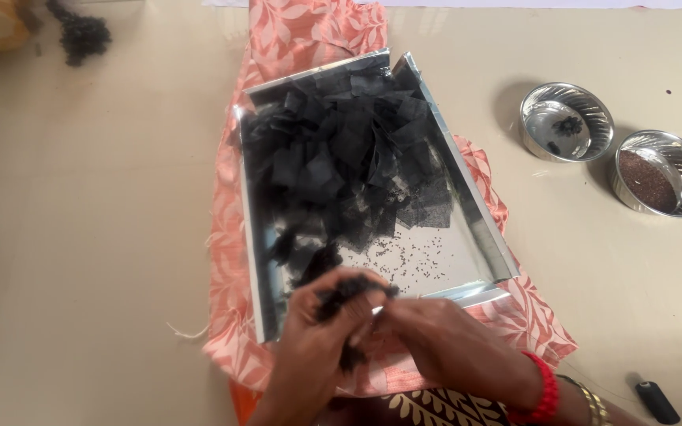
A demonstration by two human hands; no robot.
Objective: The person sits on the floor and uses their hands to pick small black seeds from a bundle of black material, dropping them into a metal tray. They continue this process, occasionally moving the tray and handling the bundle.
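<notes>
Black net piece point(341, 293) pinched between fingers of left hand point(317, 347) and right hand point(444, 343), low over near edge of steel tray point(479, 229). Best kept above tray; loose seeds point(416, 260) stay contained.

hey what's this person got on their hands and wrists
Both hands are bare, no gloves. The right hand has a chunky red beaded bracelet at the wrist, with thin gold bangles beside it. No sleeve shows on either arm. The left hand shows no jewellery.
</notes>
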